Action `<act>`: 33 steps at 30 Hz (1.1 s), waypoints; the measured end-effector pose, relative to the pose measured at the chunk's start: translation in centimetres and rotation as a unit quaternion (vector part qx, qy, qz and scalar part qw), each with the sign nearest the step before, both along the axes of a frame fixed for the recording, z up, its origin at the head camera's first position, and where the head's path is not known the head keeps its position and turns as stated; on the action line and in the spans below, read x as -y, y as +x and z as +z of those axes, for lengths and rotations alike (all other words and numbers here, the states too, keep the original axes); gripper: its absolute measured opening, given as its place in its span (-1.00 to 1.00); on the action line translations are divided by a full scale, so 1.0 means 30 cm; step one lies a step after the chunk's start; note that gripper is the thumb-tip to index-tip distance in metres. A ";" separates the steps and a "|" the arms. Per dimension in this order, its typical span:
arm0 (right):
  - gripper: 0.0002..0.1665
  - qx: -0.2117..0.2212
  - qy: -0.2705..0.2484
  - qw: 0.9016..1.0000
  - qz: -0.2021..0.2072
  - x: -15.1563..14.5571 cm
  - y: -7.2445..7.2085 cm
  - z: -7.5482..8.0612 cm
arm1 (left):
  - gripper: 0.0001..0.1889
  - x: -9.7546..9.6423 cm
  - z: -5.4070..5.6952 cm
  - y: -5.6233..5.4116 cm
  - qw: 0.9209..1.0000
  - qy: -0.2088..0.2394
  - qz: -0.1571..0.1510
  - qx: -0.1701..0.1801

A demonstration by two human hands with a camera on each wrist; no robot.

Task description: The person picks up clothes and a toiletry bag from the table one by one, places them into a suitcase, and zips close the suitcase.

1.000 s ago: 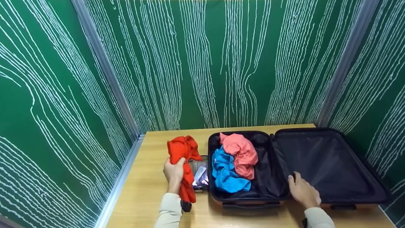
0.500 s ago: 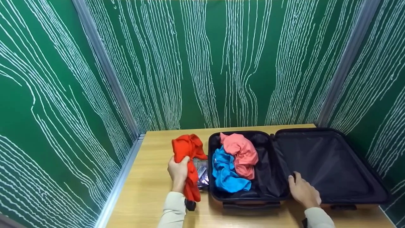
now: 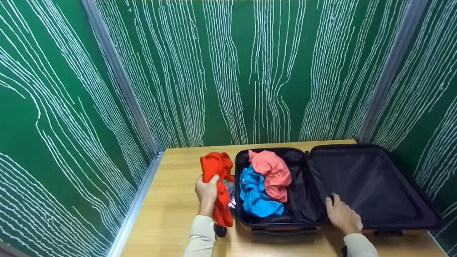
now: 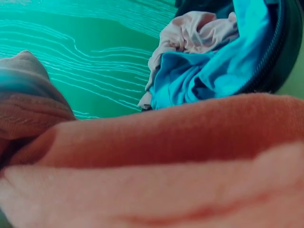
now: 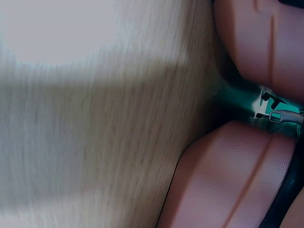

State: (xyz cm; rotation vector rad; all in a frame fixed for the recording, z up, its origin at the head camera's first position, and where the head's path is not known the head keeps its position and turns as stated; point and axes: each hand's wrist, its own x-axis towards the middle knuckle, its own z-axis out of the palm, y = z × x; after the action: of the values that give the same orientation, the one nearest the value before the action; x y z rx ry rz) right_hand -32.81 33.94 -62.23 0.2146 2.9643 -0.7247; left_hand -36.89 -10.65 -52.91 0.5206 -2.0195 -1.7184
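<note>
My left hand [image 3: 207,191] grips a crumpled red garment [image 3: 216,167] over the table, just left of the suitcase. In the left wrist view the red cloth [image 4: 190,133] spans the lower half. The open suitcase [image 3: 284,226] lies flat, its black-lined base holding a blue garment [image 3: 259,200] and a pink garment [image 3: 273,171], both bunched up. At the base's front right corner, by the hinge side, my right hand [image 3: 343,216] holds the suitcase edge between thumb and fingers. The right wrist view shows the suitcase's ribbed orange-pink shell [image 5: 228,175] from below.
A small dark-rimmed case with shiny packets [image 3: 231,200] sits against the suitcase's left side, mostly covered by the red garment. The suitcase lid [image 3: 367,185] lies spread out to the right. Green walls [image 3: 228,71] with white lines enclose the wooden table [image 3: 167,200].
My left hand has carried the red garment rightward toward the suitcase, covering more of the small case. The right hand and the suitcase have stayed in place.
</note>
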 end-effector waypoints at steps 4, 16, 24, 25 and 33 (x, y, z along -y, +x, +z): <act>0.03 0.006 -0.001 1.000 -0.001 0.001 0.000 0.002 | -0.85 -0.018 0.005 -0.005 1.000 0.012 -0.006 -0.003; -0.03 0.004 -0.001 1.000 -0.007 0.008 0.000 0.012 | -0.86 -0.062 0.020 -0.008 0.999 0.041 -0.036 -0.007; -0.04 -0.001 -0.001 1.000 -0.009 0.008 0.001 0.008 | -0.90 -0.088 0.028 -0.010 0.997 0.052 -0.051 -0.014; -0.03 0.000 -0.001 1.000 -0.008 0.008 0.002 0.008 | -0.90 -0.091 0.030 -0.010 0.997 0.052 -0.051 -0.014; -0.03 -0.001 -0.002 1.000 -0.005 0.006 0.005 0.009 | -0.90 -0.117 0.046 -0.008 0.996 0.063 -0.064 -0.022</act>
State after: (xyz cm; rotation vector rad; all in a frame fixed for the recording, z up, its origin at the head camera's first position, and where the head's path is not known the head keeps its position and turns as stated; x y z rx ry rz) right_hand -32.67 33.77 -61.95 0.2274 2.9661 -0.7332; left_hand -37.13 -7.15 -51.52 0.3979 -1.9598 -1.9254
